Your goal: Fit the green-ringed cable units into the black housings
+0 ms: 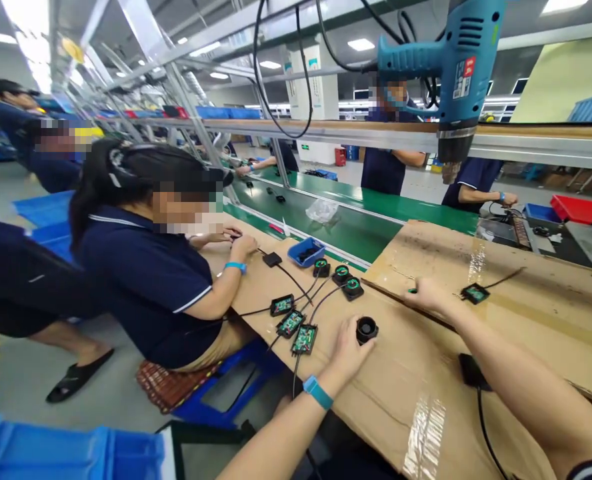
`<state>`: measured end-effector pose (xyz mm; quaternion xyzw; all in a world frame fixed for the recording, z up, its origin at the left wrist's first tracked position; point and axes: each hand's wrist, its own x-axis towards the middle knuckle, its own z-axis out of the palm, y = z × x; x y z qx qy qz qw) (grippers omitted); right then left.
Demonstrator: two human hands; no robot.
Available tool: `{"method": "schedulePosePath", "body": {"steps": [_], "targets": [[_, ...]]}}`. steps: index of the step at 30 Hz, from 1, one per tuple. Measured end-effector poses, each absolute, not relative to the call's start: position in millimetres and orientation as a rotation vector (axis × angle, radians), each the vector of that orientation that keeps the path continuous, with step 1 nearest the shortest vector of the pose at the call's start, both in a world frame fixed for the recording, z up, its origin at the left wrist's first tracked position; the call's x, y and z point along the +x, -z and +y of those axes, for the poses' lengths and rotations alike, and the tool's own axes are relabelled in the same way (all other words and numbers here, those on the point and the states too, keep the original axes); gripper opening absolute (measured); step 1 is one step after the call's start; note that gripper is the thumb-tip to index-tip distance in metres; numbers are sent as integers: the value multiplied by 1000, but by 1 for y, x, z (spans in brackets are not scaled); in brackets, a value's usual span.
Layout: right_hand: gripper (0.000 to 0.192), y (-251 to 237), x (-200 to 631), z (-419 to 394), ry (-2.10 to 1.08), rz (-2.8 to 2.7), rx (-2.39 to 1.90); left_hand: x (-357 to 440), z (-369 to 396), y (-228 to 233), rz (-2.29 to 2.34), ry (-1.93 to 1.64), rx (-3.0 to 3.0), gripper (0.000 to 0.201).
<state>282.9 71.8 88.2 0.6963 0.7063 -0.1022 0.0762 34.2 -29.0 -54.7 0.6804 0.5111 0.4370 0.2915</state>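
My left hand (349, 347) grips a round black part (367, 329) on the cardboard-covered bench (406, 387). My right hand (426, 293) rests farther right on the cardboard, with a small green piece at its fingertips; beside it lies a black module with a green circuit board (475, 293) and a black wire. To the left of my left hand lie three open black modules with green boards (292, 323), wired to three round black parts (343, 275).
A blue heat gun (451, 60) hangs overhead at the right. A small blue tray (306, 252) sits by the green conveyor (356, 220). A seated co-worker (146, 267) works at the left, others stand beyond the conveyor. A black block with a cable (471, 371) lies near my right forearm.
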Motion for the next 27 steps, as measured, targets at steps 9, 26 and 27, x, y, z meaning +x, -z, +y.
{"method": "schedulePosePath", "body": {"steps": [9, 26, 27], "targets": [[55, -53, 217, -51, 518, 2214, 1958, 34, -30, 56, 1279, -1191, 1799, 62], [33, -52, 214, -79, 607, 2523, 1879, 34, -32, 55, 1287, -1244, 1851, 62], [32, -52, 215, -79, 659, 2552, 1853, 34, -32, 53, 1271, -1240, 1850, 60]]}}
